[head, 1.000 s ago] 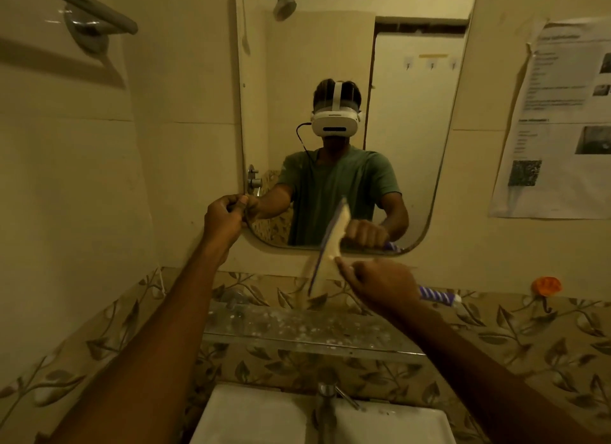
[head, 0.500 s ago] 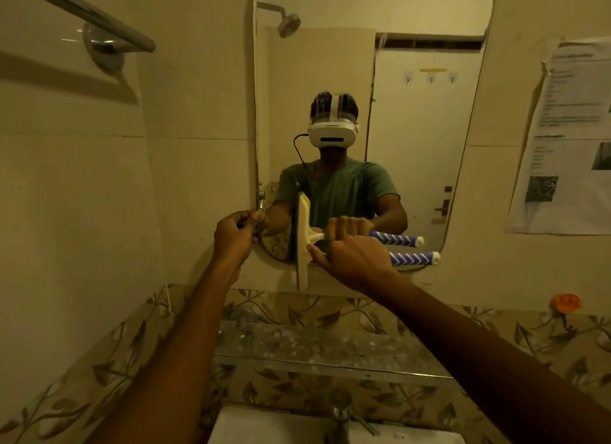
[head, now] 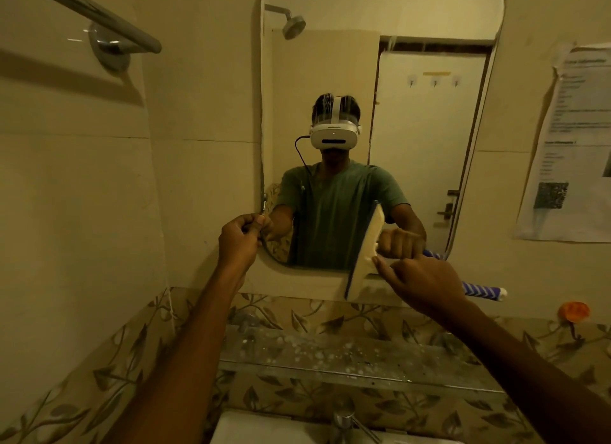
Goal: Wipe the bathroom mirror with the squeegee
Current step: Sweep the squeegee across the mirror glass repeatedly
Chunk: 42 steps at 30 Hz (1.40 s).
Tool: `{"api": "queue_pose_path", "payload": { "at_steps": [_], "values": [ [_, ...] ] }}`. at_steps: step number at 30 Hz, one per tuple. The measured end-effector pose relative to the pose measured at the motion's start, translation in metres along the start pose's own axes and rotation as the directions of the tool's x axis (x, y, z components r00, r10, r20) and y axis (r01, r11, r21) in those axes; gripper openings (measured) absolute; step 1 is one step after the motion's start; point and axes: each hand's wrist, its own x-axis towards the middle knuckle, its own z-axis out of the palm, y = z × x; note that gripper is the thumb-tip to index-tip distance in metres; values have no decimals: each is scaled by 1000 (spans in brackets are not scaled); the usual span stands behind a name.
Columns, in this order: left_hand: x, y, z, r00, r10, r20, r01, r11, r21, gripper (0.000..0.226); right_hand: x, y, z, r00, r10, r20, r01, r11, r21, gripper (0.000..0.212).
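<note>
Both arms stretched fwd and up, bare forearms. Left hand (head: 238, 242) curled in a pinch, thumb and fingertips meeting at approx. wrist height, prob. gripping something small, hard to tell. Right hand (head: 421, 283) fisted, knuckles up, wrist angled inward.

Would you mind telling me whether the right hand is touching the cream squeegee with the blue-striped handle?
Touching: the head view shows the right hand closed around the squeegee.
</note>
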Motion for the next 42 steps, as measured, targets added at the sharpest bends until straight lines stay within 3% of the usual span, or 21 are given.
{"api": "queue_pose_path", "payload": {
  "at_steps": [3, 9, 13, 20, 24, 34, 39, 42],
  "values": [
    [-1, 3, 0, 1000, -8, -2, 8, 1000, -10, 7, 19, -46, 1, 993, -50, 109, 38, 994, 106, 74],
    [-1, 3, 1, 999, -38, -11, 38, 999, -1, 19, 52, -88, -1, 989, -140, 56, 142, 990, -19, 66],
    [3, -2, 2, 999, -10, -36, 10, 1000, 7, 10, 37, -43, -4, 995, -78, 69, 79, 997, -2, 70],
    [4, -7, 2, 999, 9, -44, -9, 1000, 8, 12, 7, 21, -5, 997, -30, 68, 32, 999, -16, 57],
    [3, -5, 2, 999, 20, -45, -19, 1000, 14, 11, -8, 41, 3, 989, 91, 115, -93, 996, 14, 73],
    [-2, 0, 0, 999, 25, -25, -24, 999, 36, 16, -36, 31, 23, 914, 359, 188, -397, 885, 244, 76],
    [-3, 5, -4, 1000, 17, 9, -17, 998, 52, 17, -46, 17, 25, 902, 410, 134, -431, 844, 320, 75],
    [0, 12, -10, 997, 64, 41, -67, 995, 73, 13, -31, -4, 14, 946, 322, 35, -318, 904, 286, 71]
  ]
}}
